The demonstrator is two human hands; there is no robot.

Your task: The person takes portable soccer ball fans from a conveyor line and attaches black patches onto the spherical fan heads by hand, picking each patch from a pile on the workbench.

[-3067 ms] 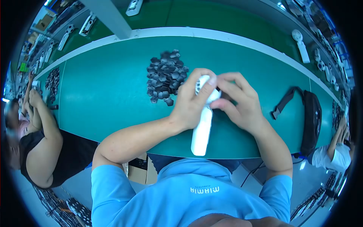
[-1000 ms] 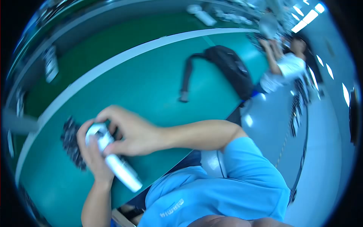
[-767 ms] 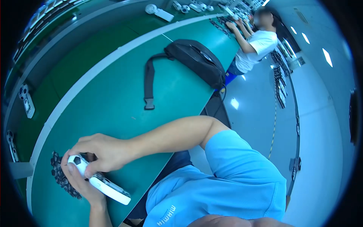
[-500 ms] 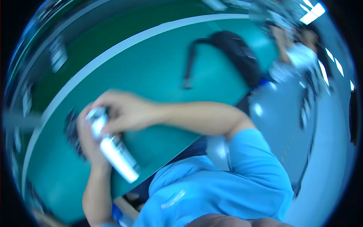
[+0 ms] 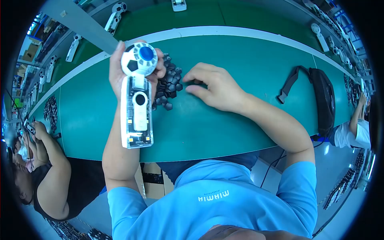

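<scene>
My left hand (image 5: 117,74) is wrapped round a white device (image 5: 140,104), raised over the left part of the green table. The device has a round football-patterned head with a blue centre, and a long body with a clear cover and a black oval. Behind it lies a pile of small black pentagonal pieces (image 5: 173,82), partly hidden by the device and hand. Just right of the pile is my right hand (image 5: 214,86), its thumb and forefinger apart and nothing visible between them.
A black bag (image 5: 323,100) with a strap lies at the table's right. Along the green conveyor (image 5: 248,18) behind the white rail (image 5: 224,31) sit several similar devices. A grey post (image 5: 82,24) stands at the back left. One co-worker (image 5: 56,180) sits left, another (image 5: 356,130) right.
My head view has swung back left over the table. My hands have separated: the left now holds the device up with its clear side showing, and the right has let go beside the pile.
</scene>
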